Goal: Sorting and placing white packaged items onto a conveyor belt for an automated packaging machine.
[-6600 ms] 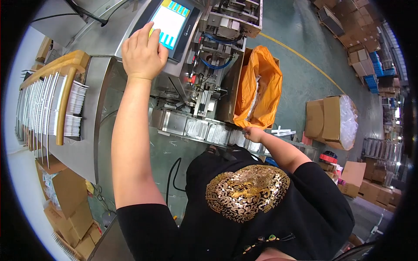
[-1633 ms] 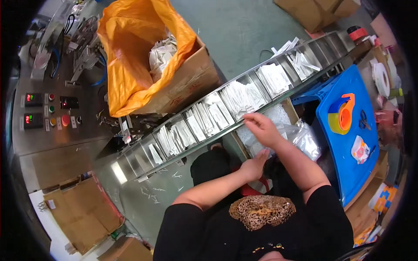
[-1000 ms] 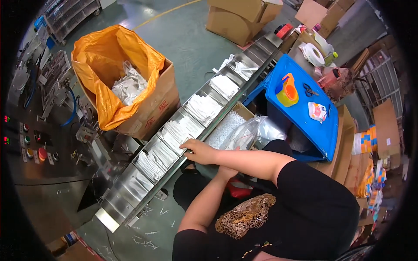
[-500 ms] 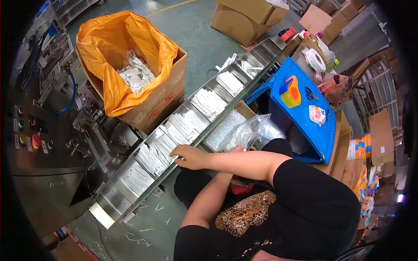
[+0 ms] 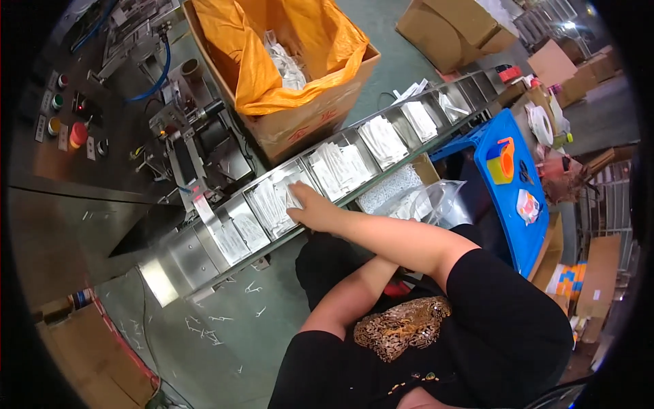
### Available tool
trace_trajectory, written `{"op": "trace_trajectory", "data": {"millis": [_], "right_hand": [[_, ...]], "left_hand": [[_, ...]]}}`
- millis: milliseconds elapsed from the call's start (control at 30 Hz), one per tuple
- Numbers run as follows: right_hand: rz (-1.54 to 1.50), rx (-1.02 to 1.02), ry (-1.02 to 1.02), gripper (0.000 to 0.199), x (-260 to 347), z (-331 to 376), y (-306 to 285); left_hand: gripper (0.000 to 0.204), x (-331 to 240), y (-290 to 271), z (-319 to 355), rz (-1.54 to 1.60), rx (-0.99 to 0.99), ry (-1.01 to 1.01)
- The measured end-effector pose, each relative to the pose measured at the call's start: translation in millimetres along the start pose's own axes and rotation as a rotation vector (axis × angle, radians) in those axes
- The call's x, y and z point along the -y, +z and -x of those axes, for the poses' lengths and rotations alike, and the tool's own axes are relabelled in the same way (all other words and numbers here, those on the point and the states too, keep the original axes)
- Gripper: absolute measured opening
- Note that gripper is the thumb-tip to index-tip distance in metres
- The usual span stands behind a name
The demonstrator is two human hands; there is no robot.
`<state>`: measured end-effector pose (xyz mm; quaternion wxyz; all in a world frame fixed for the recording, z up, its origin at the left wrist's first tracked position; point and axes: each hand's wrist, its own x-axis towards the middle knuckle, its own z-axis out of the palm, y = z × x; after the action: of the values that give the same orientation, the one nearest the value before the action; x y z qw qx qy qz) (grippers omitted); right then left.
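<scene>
1. Your right hand (image 5: 315,208) reaches over the conveyor (image 5: 187,255), low onto the white packets (image 5: 269,208) in one of its compartments. The packets lie there in a loose, overlapping row.
2. Your right thumb and fingers are parted and slightly curled, with packets showing in the gap. They seem to touch the packets, and none is lifted clear.
3. Your left hand (image 5: 413,220) is nearly all hidden behind your right forearm, near the clear bag (image 5: 443,198); you cannot tell how its fingers stand or whether they hold anything.
4. Expect the packets to be light, thin and fairly limp, perhaps slick enough to slide over one another. They look easy to crease, so a broad, gentle hold suits them better than a hard pinch at a corner.
5. Take hold along their long edges, several together, with thumb and fingers on opposite sides.
6. Mind the metal divider (image 5: 369,155) and the front rail (image 5: 403,163); both look stiff and could catch knuckles or packet ends.
7. Room opens upward and back toward your body. Beyond the conveyor, the orange-lined carton (image 5: 306,126) crowds you; leftward, the machine (image 5: 182,160) does. Your crossed forearms limit sideways movement.
</scene>
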<state>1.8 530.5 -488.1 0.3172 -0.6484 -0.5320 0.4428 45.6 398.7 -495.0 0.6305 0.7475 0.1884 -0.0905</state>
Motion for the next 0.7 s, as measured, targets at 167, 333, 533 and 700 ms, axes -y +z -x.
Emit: {"op": "trace_trajectory", "data": {"millis": [167, 333, 533, 700], "right_hand": [[0.001, -0.128, 0.307, 0.097, -10.1, -35.4, 13.8], [0.208, -0.060, 0.606, 0.120, 19.2, -43.9, 29.7], [0.168, -0.097, 0.529, 0.123, 28.7, -46.6, 45.3], [0.166, 0.011, 0.423, 0.119, 28.2, -46.5, 56.7]], "left_hand": [[0.065, 9.6, 15.9, 8.6, -0.063, -0.073, 0.024], [0.061, 23.9, 22.3, -1.7, -0.147, -0.157, 0.048], [0.055, 28.3, 30.3, -25.1, 0.080, -0.117, -0.036], [0.054, 16.9, 28.3, -23.1, -0.057, -0.122, -0.111]]}}
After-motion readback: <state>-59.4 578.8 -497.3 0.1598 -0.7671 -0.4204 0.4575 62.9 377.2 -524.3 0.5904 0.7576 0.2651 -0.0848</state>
